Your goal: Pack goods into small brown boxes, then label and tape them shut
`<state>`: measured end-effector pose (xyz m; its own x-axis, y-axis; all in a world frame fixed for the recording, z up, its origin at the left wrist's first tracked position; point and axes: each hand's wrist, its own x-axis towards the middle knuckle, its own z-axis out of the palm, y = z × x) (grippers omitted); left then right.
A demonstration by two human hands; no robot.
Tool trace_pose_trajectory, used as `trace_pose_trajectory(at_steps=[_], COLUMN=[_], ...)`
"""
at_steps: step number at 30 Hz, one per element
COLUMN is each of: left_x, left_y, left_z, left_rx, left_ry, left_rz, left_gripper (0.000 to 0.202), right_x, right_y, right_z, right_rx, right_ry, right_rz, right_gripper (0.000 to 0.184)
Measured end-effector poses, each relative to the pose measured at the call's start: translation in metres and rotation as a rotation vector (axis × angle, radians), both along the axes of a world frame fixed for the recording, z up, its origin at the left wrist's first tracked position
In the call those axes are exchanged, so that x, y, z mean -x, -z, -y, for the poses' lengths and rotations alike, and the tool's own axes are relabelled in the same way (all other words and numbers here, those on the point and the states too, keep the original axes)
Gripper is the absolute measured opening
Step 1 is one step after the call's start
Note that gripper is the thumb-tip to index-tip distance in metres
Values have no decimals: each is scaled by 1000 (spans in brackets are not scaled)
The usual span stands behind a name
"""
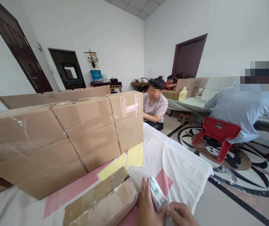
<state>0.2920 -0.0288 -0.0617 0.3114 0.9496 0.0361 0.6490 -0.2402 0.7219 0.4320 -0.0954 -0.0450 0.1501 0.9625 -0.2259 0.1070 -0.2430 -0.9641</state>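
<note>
At the bottom edge my left hand lies with fingers stretched against the end of a small taped cardboard box and touches a roll of clear packing tape. My right hand sits just right of the roll, fingers curled at its lower end; whether it grips the tape is unclear. Both rest on a table with a white and pink cloth.
A row of sealed cardboard boxes stands stacked across the table in front of me. Yellow sheets lie by them. Three people sit at tables on the right; a red plastic stool stands on the patterned floor.
</note>
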Motion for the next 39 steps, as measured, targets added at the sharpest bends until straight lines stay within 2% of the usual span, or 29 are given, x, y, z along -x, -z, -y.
trace_pose_trajectory(at_steps=[2, 4, 8, 11, 13, 15, 16, 18, 21, 23, 25, 28, 31, 33, 36, 39], left_x=[2, 4, 21, 56, 92, 132, 152, 187, 218, 225, 225, 219, 213, 210, 209, 213], left_y=[-8, -18, -49, -81, -106, -133, -148, -175, -200, -203, -197, -188, -185, -186, -188, -190], left_z=[4, 12, 38, 53, 51, 37, 26, 3, -25, -35, -38, -38, -38, -39, -40, -40], left_rx=[28, 24, -153, -299, -468, -608, -609, -467, -190, -61, 17, 61, 70, 59, 28, -33], left_ry=[-7, -15, -95, -132, -156, -209, -280, -329, -228, -106, 10, 128, 200, 175, 102, 6], left_rz=[54, 164, 552, 756, 829, 775, 685, 467, 325, 309, 312, 295, 306, 321, 315, 391], left_gripper=[101, 94, 55, 39, 34, 26, 19, 14, 21, 27, 30, 30, 20, 21, 23, 22], right_x=[4, 12, 36, 61, 79, 96, 104, 119, 136, 143, 149, 154, 156, 156, 153, 146], right_y=[-14, -35, -87, -116, -129, -137, -140, -143, -146, -149, -151, -154, -152, -148, -142, -140], right_z=[4, 6, -1, -13, -22, -32, -37, -47, -60, -64, -66, -68, -69, -69, -65, -61], right_rx=[33, 9, -94, -157, -192, -213, -219, -222, -231, -246, -262, -266, -256, -248, -250, -352], right_ry=[23, 19, -52, -111, -169, -238, -273, -334, -401, -428, -446, -471, -479, -460, -411, -268], right_rz=[-44, -83, -137, -140, -98, -32, -1, 42, 93, 132, 167, 196, 207, 217, 286, 479], right_gripper=[71, 66, 52, 49, 49, 46, 43, 37, 27, 24, 23, 24, 26, 25, 34, 46])
